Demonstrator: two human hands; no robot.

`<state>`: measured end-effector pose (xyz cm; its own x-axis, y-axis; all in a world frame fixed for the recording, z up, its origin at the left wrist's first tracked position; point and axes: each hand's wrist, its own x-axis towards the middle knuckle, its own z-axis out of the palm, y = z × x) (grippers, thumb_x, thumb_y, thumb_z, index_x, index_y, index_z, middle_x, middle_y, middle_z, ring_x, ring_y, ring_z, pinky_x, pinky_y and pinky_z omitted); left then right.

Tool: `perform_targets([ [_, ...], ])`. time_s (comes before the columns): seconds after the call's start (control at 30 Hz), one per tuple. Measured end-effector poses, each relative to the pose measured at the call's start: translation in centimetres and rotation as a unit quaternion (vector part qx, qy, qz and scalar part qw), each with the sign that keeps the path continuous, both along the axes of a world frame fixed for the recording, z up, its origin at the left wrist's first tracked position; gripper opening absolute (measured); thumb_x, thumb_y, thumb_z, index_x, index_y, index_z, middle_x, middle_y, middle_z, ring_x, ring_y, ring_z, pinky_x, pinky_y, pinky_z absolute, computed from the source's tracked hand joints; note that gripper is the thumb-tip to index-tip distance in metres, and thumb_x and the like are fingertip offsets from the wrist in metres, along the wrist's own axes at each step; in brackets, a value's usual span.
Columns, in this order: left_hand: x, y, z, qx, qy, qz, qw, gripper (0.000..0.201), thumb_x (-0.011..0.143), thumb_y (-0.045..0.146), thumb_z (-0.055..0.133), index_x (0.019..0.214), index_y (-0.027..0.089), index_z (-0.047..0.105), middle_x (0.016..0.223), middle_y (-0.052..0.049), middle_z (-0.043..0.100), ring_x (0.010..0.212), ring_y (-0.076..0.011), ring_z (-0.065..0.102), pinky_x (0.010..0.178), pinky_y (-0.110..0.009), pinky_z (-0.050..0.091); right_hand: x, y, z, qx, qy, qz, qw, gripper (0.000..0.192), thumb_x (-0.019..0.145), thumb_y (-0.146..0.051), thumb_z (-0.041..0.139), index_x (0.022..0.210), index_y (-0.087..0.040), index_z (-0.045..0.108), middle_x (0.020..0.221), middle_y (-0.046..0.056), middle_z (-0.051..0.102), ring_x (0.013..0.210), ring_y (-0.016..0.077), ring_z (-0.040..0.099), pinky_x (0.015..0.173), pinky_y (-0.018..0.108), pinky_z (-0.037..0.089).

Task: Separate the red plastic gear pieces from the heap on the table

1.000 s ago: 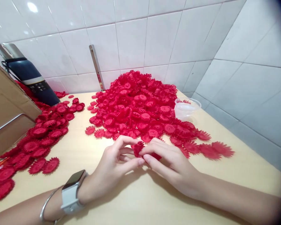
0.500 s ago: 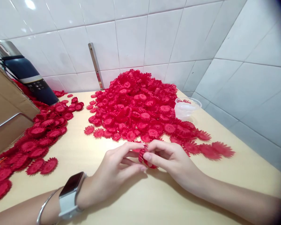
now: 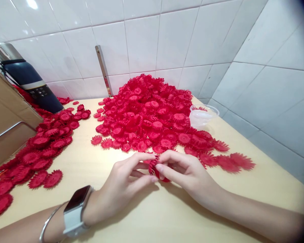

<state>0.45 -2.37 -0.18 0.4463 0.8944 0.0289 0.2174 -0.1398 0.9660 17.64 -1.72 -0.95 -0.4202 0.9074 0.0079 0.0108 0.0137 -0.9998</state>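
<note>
Between my two hands, just above the pale table [image 3: 147, 216], is a red fringed disc [image 3: 152, 166] with petal-like teeth. My left hand [image 3: 128, 179] curls around its left side, thumb and fingertips against the toothed edge. My right hand [image 3: 184, 172] pinches it from the right between thumb and bent fingers, which hide part of it. Some red material also shows below the right fingers; whether it is the same disc I cannot tell. Behind my hands rises a large heap of similar red discs [image 3: 152, 111], its front edge close to my fingertips.
More red discs [image 3: 50, 145] spread along the left side. A cardboard box [image 3: 10, 111] and a dark blue flask [image 3: 32, 79] stand there. A clear plastic bowl [image 3: 205, 118] sits right of the heap. A metal strip [image 3: 103, 71] leans on the tiled wall [image 3: 142, 44].
The toothed edge of the disc between my fingers has tilted slightly to the left. Both hands stay almost in the same place.
</note>
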Motion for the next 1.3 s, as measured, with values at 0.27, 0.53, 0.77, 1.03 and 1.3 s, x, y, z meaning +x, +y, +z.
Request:
perform_targets([
  [0.27,0.01,0.04,0.58,0.015,-0.001,-0.022,1.0,0.031,0.074,0.021,0.062,0.103,0.023,0.053,0.091,0.001,0.063,0.084,-0.011,0.062,0.077,-0.019,0.052,0.14,0.09,-0.25,0.04,-0.022,0.007,0.999,0.012,0.079,-0.014,0.051,0.068,-0.018,0.054,0.063,-0.003,0.058,0.058,0.0086,0.049,0.054,0.019,0.038],
  [0.53,-0.02,0.23,0.23,-0.041,-0.023,0.004,0.999,0.022,0.078,0.023,0.058,0.099,0.02,0.051,0.093,-0.002,0.063,0.084,-0.0134,0.062,0.073,-0.022,0.052,0.2,0.0,0.03,0.083,-0.089,0.002,0.993,0.013,0.071,-0.011,0.051,0.059,-0.016,0.053,0.053,-0.004,0.049,0.05,0.0083,0.042,0.047,0.019,0.032],
  [0.77,0.07,0.48,0.47,0.044,0.036,-0.007,0.998,0.003,0.075,0.018,0.058,0.074,0.015,0.058,0.093,-0.003,0.061,0.081,-0.0135,0.059,0.074,-0.022,0.048,0.09,0.08,-0.05,0.087,-0.09,0.041,0.991,0.014,0.069,-0.01,0.049,0.056,-0.017,0.049,0.054,-0.004,0.045,0.052,0.0092,0.038,0.048,0.021,0.029],
  [1.03,-0.07,0.62,0.62,0.053,0.055,-0.002,0.997,0.012,0.078,0.012,0.051,0.073,0.016,0.061,0.097,-0.003,0.059,0.087,-0.0146,0.057,0.078,-0.023,0.045,0.14,0.2,0.08,0.008,-0.034,0.037,0.999,0.012,0.066,-0.008,0.05,0.057,-0.016,0.052,0.053,-0.004,0.048,0.048,0.0075,0.038,0.044,0.02,0.028],
  [1.3,-0.15,0.71,0.44,0.082,0.063,0.005,0.995,0.015,0.074,0.005,0.052,0.068,0.017,0.059,0.096,-0.001,0.055,0.089,-0.0125,0.054,0.079,-0.021,0.041,0.04,0.4,0.14,-0.012,-0.021,0.034,0.999,0.014,0.066,-0.005,0.049,0.058,-0.017,0.049,0.053,-0.004,0.052,0.048,0.0076,0.043,0.045,0.018,0.031],
])
